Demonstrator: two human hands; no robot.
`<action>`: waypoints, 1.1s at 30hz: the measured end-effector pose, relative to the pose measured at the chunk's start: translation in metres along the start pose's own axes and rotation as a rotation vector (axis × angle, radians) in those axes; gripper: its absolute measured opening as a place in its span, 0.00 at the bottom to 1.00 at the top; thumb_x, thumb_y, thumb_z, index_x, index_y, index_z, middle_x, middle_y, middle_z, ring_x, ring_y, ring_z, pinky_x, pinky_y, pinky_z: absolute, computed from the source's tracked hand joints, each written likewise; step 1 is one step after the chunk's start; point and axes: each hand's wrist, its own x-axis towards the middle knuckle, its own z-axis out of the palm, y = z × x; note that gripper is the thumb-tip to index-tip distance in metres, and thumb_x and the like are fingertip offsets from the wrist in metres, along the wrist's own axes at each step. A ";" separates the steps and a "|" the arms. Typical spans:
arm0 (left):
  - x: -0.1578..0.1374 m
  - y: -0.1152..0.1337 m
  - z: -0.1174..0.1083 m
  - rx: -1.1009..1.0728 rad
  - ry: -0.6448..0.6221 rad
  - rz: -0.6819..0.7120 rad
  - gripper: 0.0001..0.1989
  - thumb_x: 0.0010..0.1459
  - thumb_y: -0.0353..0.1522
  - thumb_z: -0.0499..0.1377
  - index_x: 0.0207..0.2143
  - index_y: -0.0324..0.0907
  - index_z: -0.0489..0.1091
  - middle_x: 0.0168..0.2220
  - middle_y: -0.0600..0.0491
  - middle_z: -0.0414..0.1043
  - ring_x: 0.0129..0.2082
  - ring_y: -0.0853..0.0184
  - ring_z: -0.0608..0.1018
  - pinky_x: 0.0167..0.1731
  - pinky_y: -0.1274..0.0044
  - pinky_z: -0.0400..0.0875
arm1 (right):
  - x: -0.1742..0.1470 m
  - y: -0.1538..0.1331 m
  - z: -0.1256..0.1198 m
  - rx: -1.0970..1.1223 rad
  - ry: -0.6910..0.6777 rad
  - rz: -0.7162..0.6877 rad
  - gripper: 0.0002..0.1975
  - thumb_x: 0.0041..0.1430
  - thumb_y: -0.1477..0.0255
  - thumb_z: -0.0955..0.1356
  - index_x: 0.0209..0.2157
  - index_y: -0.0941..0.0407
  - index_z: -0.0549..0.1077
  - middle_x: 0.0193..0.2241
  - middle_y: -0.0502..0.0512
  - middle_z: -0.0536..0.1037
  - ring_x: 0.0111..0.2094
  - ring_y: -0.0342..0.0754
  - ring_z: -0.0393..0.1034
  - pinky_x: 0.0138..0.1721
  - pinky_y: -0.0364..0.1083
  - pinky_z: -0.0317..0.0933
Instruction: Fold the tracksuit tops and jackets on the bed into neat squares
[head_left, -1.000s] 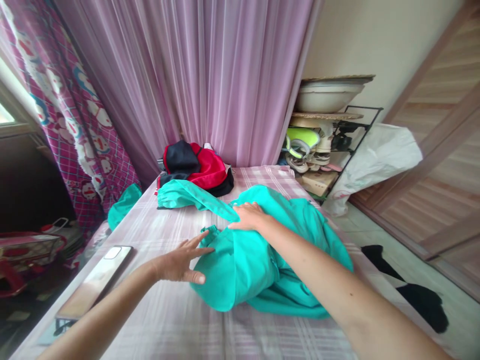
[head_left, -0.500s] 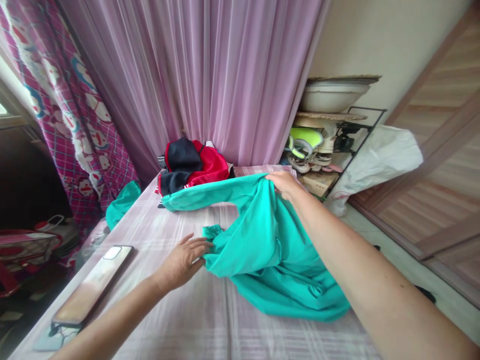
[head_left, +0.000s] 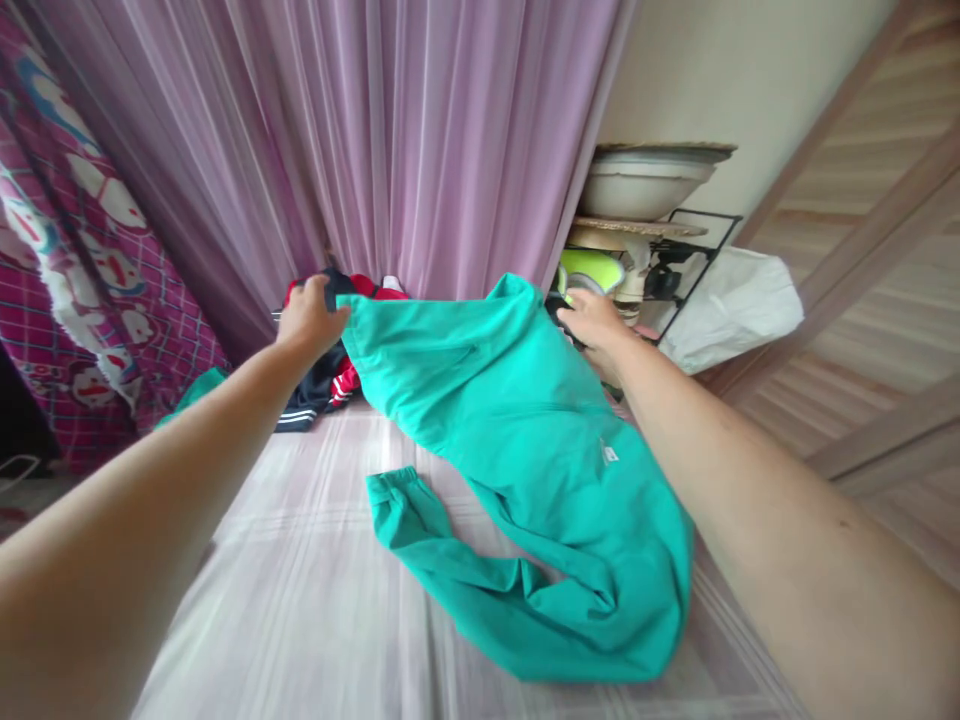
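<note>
A bright green jacket [head_left: 525, 390] is spread at a slant above the bed, its top edge lifted. One long sleeve [head_left: 487, 590] curls beneath it, with its elastic cuff [head_left: 391, 480] facing left on the sheet. A small white mark shows on the cloth. My left hand [head_left: 311, 318] is closed on the jacket's upper left corner. Just off the garment's upper right edge is my right hand [head_left: 594, 322], fingers apart, with a narrow gap seeming to separate it from the cloth.
Red and navy clothes [head_left: 300, 405] lie behind my left hand on the plaid sheet [head_left: 262, 590]. Purple curtains [head_left: 450, 150] hang at the back. A rack with a basin [head_left: 645, 185] and a white bag [head_left: 739, 310] stand at the right, by a wooden door [head_left: 885, 300].
My left hand has gone up and forward, from beside the cuff to the jacket's corner. The jacket has been spread wider, and my right hand has come off its edge. The view has shifted slightly.
</note>
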 end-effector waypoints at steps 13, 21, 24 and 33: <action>-0.199 -0.058 0.056 -0.254 -0.643 0.078 0.27 0.58 0.54 0.47 0.40 0.47 0.76 0.39 0.53 0.81 0.40 0.59 0.81 0.39 0.73 0.72 | -0.269 -0.052 0.026 -0.515 -0.603 -0.515 0.11 0.59 0.63 0.69 0.32 0.54 0.80 0.36 0.59 0.80 0.42 0.55 0.72 0.41 0.49 0.64; -0.206 -0.026 0.030 -0.122 -0.452 0.227 0.19 0.58 0.43 0.53 0.47 0.47 0.74 0.48 0.50 0.78 0.45 0.59 0.79 0.46 0.70 0.72 | -0.217 -0.033 0.010 -0.104 -0.339 -0.363 0.12 0.61 0.67 0.64 0.32 0.51 0.81 0.36 0.55 0.81 0.40 0.50 0.74 0.42 0.46 0.65; -0.214 0.009 0.036 -0.158 -0.434 0.331 0.19 0.59 0.40 0.55 0.52 0.49 0.72 0.52 0.52 0.76 0.51 0.58 0.77 0.53 0.69 0.69 | -0.189 -0.021 -0.001 0.356 -0.176 -0.116 0.15 0.56 0.58 0.67 0.32 0.53 0.81 0.36 0.54 0.82 0.41 0.51 0.74 0.46 0.49 0.66; -0.197 0.055 0.109 -0.246 -0.126 0.334 0.45 0.51 0.40 0.66 0.66 0.40 0.50 0.68 0.35 0.49 0.68 0.46 0.55 0.60 0.56 0.60 | -0.156 -0.032 -0.027 1.105 -0.147 0.235 0.24 0.31 0.53 0.79 0.29 0.53 0.80 0.29 0.51 0.82 0.33 0.49 0.76 0.41 0.49 0.71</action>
